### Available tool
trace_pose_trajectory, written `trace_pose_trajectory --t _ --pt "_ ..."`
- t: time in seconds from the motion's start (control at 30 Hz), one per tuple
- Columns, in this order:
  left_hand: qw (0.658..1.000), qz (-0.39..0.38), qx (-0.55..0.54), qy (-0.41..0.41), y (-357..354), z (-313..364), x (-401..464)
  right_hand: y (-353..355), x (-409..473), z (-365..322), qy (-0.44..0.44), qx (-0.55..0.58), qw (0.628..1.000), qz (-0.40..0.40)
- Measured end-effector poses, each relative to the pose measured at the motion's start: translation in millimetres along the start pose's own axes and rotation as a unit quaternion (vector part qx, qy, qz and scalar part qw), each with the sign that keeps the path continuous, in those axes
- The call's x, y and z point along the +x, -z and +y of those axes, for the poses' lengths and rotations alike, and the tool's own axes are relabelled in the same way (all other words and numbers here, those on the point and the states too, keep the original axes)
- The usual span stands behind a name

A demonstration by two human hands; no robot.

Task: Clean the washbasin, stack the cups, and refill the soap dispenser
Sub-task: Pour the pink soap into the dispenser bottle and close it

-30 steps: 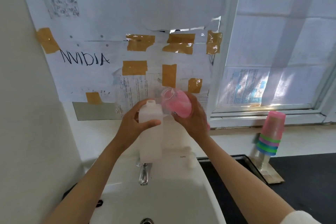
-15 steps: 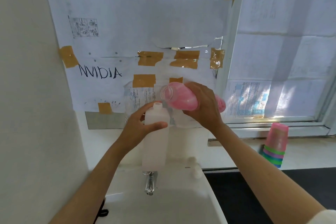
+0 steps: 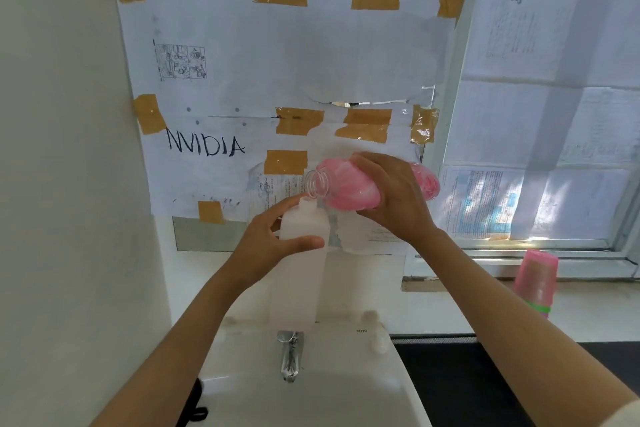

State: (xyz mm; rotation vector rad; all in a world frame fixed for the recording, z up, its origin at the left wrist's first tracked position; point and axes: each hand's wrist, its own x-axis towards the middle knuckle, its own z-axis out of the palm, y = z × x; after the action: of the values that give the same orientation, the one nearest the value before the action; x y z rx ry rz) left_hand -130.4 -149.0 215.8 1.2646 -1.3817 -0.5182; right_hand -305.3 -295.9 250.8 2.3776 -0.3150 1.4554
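My left hand (image 3: 273, 246) grips a white, translucent soap dispenser bottle (image 3: 299, 274) with its cap off, held upright above the back of the washbasin (image 3: 346, 388). My right hand (image 3: 394, 198) holds a clear refill bottle of pink soap (image 3: 346, 187) tipped on its side, its open mouth just over the dispenser's neck. A stack of coloured cups (image 3: 536, 279), pink on top, stands upside down at the right under the window.
A chrome tap (image 3: 290, 354) sits at the basin's back edge, with small white objects (image 3: 375, 333) beside it. A dark counter (image 3: 460, 381) lies right of the basin. Taped papers cover the mirror (image 3: 277, 62) and window. A wall closes off the left.
The camera has tilted up, so the basin sits lower in view. The pink bottle has tipped flatter, and its mouth now rests right above the dispenser's neck.
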Motion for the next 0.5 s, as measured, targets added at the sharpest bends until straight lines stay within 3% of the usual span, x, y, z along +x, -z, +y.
trace_pose_trajectory --t 0.5 --pt "1.000 -0.009 0.007 0.009 7.0 0.6 -2.2 -4.3 9.0 2.1 0.046 -0.008 0.999 -0.022"
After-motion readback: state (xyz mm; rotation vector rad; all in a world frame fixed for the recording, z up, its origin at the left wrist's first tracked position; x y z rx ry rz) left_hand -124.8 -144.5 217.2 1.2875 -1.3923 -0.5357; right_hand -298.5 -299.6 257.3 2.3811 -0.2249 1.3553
